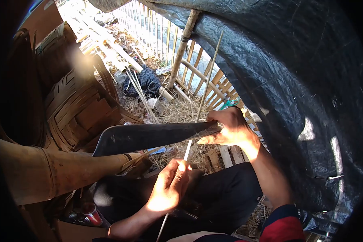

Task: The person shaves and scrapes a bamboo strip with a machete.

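Left hand point(168, 186) pinches strip point(187, 151), right hand point(230, 128) blade point(149, 138), above probably straw-strewn ground point(177, 113) beside tarpaulin point(270, 80).

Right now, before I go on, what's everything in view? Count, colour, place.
Broad-bladed knife: one, dark, in the right hand, across the middle
Thin strip: one, pale, in the left hand, crossing the blade
Thick bamboo pole: one, tan, left
Woven strip-work: several pieces, brown, upper left
Tarpaulin: one, black, right
Slatted fence: tan, behind
Shavings: uncountable, straw-coloured, ground
Bundle: one, black, beyond the shavings
Cylindrical container: one, red, lower left
Trousered legs: two, dark, below
Left hand: one, bare, lower middle
Right hand: one, bare, right of middle
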`<state>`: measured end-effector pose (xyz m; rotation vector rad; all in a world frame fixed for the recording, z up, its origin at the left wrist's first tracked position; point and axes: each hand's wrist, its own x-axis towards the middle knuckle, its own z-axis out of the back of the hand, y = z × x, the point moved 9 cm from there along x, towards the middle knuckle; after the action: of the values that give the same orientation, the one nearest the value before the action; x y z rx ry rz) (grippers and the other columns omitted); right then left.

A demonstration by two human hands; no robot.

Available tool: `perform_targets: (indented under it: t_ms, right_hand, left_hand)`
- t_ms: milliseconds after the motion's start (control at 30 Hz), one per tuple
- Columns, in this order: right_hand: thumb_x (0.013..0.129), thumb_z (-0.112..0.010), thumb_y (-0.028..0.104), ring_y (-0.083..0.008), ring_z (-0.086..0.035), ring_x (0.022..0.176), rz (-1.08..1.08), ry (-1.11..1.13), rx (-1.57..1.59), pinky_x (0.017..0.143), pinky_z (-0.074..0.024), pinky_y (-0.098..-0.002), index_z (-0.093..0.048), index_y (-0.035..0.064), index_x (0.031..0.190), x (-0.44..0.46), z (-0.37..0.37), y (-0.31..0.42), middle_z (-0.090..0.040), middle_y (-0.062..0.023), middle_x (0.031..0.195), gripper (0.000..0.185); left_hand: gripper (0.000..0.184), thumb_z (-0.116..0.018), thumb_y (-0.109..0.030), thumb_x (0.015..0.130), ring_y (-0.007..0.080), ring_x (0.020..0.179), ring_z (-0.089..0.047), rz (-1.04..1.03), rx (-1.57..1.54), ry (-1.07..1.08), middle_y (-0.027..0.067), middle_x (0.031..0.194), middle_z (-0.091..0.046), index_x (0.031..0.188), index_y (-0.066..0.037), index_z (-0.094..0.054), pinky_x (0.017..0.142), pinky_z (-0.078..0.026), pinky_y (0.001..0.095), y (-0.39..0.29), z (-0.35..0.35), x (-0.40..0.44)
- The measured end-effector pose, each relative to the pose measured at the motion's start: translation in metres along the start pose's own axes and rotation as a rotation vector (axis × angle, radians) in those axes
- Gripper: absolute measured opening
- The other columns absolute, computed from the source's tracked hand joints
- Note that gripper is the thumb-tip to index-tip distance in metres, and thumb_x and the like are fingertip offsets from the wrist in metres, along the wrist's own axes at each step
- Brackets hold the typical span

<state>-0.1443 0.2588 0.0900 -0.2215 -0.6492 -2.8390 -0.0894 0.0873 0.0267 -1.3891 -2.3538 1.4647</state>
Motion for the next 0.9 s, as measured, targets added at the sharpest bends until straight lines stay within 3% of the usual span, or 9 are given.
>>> perform_targets:
  t_ms: [67,133,333,467,633,733,900]
  right_hand:
    - [0.061,-0.08,0.058,-0.0275,-0.058,0.05,-0.055,0.011,-0.011,0.049,-0.0432,-0.0349,-0.059,0.0032,0.07,-0.002,0.0,-0.009,-0.056,-0.0095,0.056,0.06]
    - [0.062,-0.073,0.069,-0.0266,-0.062,0.052,-0.156,0.009,0.027,0.052,-0.0471,-0.0379,-0.06,0.0072,0.067,-0.006,-0.001,-0.024,-0.058,-0.0078,0.055,0.064]
    - [0.058,-0.072,0.073,-0.0273,-0.064,0.06,-0.244,-0.103,0.01,0.059,-0.0482,-0.0391,-0.062,0.0077,0.071,-0.016,0.013,-0.05,-0.06,-0.0092,0.06,0.068]
    - [0.054,-0.068,0.079,-0.0283,-0.064,0.065,-0.385,-0.057,0.017,0.062,-0.0471,-0.0401,-0.062,0.0075,0.075,-0.027,0.009,-0.081,-0.061,-0.0096,0.063,0.075]
    - [0.055,-0.062,0.085,-0.0232,-0.06,0.062,-0.425,-0.105,0.125,0.06,-0.0447,-0.0377,-0.061,0.0068,0.073,-0.036,0.012,-0.106,-0.059,-0.0077,0.063,0.081]
    - [0.061,-0.062,0.083,-0.0204,-0.057,0.057,-0.55,-0.028,0.136,0.057,-0.0434,-0.0359,-0.062,0.0064,0.071,-0.045,0.015,-0.118,-0.057,-0.0063,0.058,0.077]
    - [0.069,-0.067,0.071,-0.0173,-0.054,0.052,-0.637,-0.184,0.091,0.053,-0.0389,-0.0348,-0.065,0.0033,0.073,-0.061,0.033,-0.141,-0.053,-0.0075,0.051,0.068]
  left_hand:
    - [0.021,-0.044,-0.03,0.101,0.0023,0.044,-0.027,-0.004,0.064,0.007,-0.0062,0.06,-0.035,0.096,-0.011,-0.051,0.038,-0.023,0.0184,-0.003,0.0,-0.001]
    - [0.021,-0.044,-0.03,0.101,0.0023,0.044,-0.027,0.001,0.066,0.008,-0.0062,0.059,-0.035,0.096,-0.011,-0.051,0.039,-0.023,0.0183,-0.004,-0.002,-0.002]
    - [0.021,-0.045,-0.03,0.101,0.0021,0.043,-0.026,0.003,0.088,0.003,-0.0067,0.059,-0.035,0.097,-0.011,-0.052,0.038,-0.023,0.0181,-0.008,-0.007,-0.007]
    - [0.021,-0.046,-0.031,0.1,0.002,0.043,-0.026,0.019,0.109,-0.022,-0.0068,0.059,-0.036,0.097,-0.011,-0.052,0.038,-0.023,0.0183,-0.009,-0.007,-0.008]
    - [0.02,-0.046,-0.031,0.1,0.0019,0.043,-0.026,0.046,0.106,-0.022,-0.007,0.059,-0.036,0.096,-0.012,-0.052,0.038,-0.023,0.0184,-0.008,-0.011,-0.01]
    - [0.02,-0.047,-0.031,0.1,0.0018,0.044,-0.027,0.058,0.113,-0.018,-0.0072,0.06,-0.036,0.096,-0.012,-0.052,0.039,-0.024,0.0184,-0.008,-0.014,-0.011]
    - [0.018,-0.046,-0.029,0.1,0.0014,0.045,-0.028,0.077,0.126,0.006,-0.0075,0.061,-0.037,0.097,-0.012,-0.052,0.04,-0.025,0.0183,-0.004,-0.019,-0.013]
